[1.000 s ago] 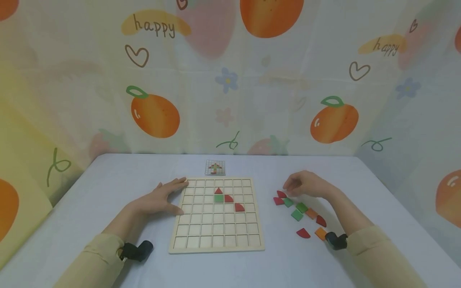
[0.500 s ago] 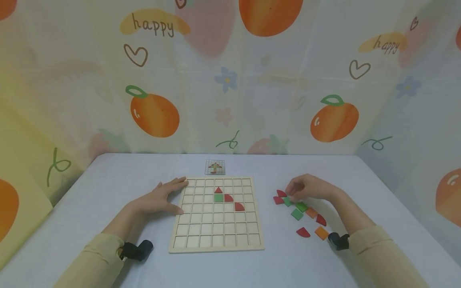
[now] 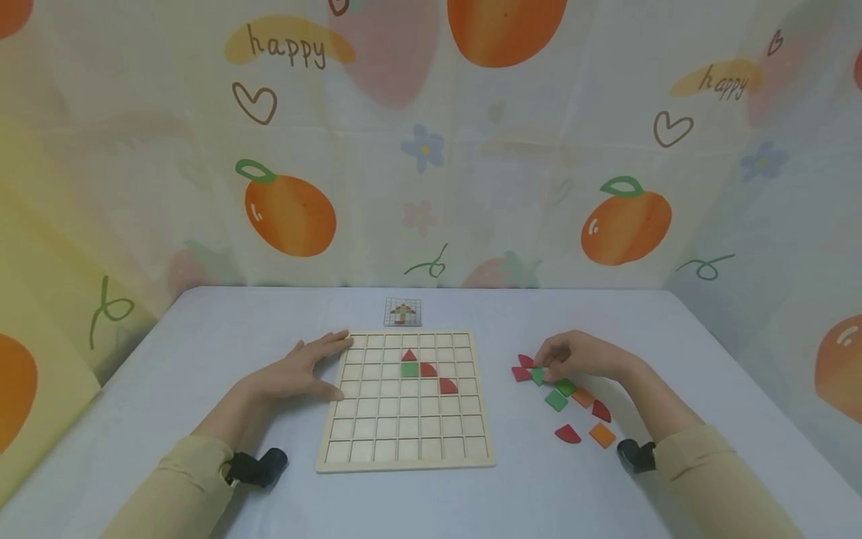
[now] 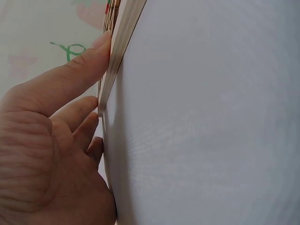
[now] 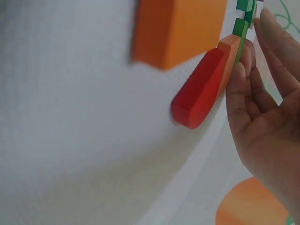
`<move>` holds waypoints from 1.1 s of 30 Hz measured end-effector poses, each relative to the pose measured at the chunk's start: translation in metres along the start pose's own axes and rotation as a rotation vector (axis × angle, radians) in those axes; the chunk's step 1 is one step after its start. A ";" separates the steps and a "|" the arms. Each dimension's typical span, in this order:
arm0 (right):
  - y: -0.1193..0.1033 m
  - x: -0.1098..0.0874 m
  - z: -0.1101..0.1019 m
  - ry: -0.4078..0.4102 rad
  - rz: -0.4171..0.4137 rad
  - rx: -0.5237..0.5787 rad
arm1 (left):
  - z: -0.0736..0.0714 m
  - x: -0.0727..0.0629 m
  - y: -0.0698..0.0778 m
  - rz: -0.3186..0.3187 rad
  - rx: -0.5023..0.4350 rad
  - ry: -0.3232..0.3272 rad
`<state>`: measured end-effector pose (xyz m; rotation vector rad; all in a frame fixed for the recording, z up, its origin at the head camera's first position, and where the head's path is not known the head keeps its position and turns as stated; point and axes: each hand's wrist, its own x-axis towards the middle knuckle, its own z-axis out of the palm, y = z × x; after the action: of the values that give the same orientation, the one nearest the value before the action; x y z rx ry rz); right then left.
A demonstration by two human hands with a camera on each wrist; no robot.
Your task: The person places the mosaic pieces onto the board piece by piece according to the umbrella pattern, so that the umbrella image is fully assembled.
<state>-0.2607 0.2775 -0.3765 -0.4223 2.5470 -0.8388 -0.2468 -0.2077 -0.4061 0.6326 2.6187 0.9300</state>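
Board (image 3: 388,407) flat on the white tabletop (image 3: 673,344), roughly midway between left and right edges, ruled into square cells. On it, counting from the far left corner: red triangle (image 3: 408,355) in the second row, fourth column; green square (image 3: 410,370) in the next cell nearer; red quarter (image 3: 428,370) in the cell right of that square; second red quarter (image 3: 448,386) one row nearer and one column further right. Left hand (image 3: 296,373) at the board's left edge, fingers straight and spread, fingertips touching near the far left corner, thumb on the rim, grasping nothing. Right hand (image 3: 584,353) over the loose pieces between board and tabletop's right edge, fingers bent, tips at a green tile (image 3: 537,377); cannot tell whether pinching or merely touching it. Close on that tile's left, two red wedges (image 3: 521,373); toward the near side, two more green tiles (image 3: 556,400), then an orange tile (image 3: 582,397) with a red piece (image 3: 601,411) just beside it. Nearer still, well apart from each other, another red piece (image 3: 568,434) and another orange tile (image 3: 602,435). Card (image 3: 402,312) with a small gridded picture between board and tabletop's far edge. Black camera (image 3: 259,469) on the left wrist, by a tan sleeve (image 3: 168,479). Beyond the far edge, backdrop (image 3: 498,202) printed with oranges and hearts.
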 end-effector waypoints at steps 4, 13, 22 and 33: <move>0.000 0.000 0.001 -0.006 -0.011 0.011 | 0.000 0.000 0.000 0.002 -0.001 0.001; -0.002 0.001 0.003 0.011 -0.032 -0.031 | 0.001 0.002 -0.002 0.006 0.004 -0.003; -0.006 0.001 0.005 0.034 -0.024 -0.048 | 0.001 0.002 -0.002 0.002 0.003 0.001; -0.007 0.002 0.004 0.096 -0.040 -0.103 | 0.000 0.001 -0.001 -0.004 0.008 -0.001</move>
<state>-0.2596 0.2693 -0.3760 -0.4772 2.6878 -0.7610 -0.2477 -0.2076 -0.4069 0.6287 2.6233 0.9187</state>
